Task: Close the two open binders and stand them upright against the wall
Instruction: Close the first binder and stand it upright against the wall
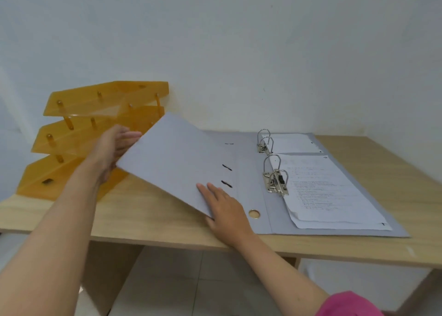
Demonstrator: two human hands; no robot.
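Observation:
Two grey lever-arch binders lie open on the wooden table, one overlapping the other. The near binder (251, 191) holds printed sheets (327, 191) on its metal rings (275, 174). Its left cover (177, 162) is lifted off the table and tilted up. My left hand (114, 148) grips that cover's far left edge. My right hand (222, 205) holds the cover's near edge, thumb underneath and fingers flat on top. The far binder (294, 143) lies open behind it with white paper on its own rings (265, 140), mostly hidden by the near one.
An orange translucent three-tier letter tray (79, 134) stands at the table's left, right behind the lifted cover. The white wall (263, 52) runs along the table's back edge. The wooden table (373, 162) shows bare wood to the right of the binders.

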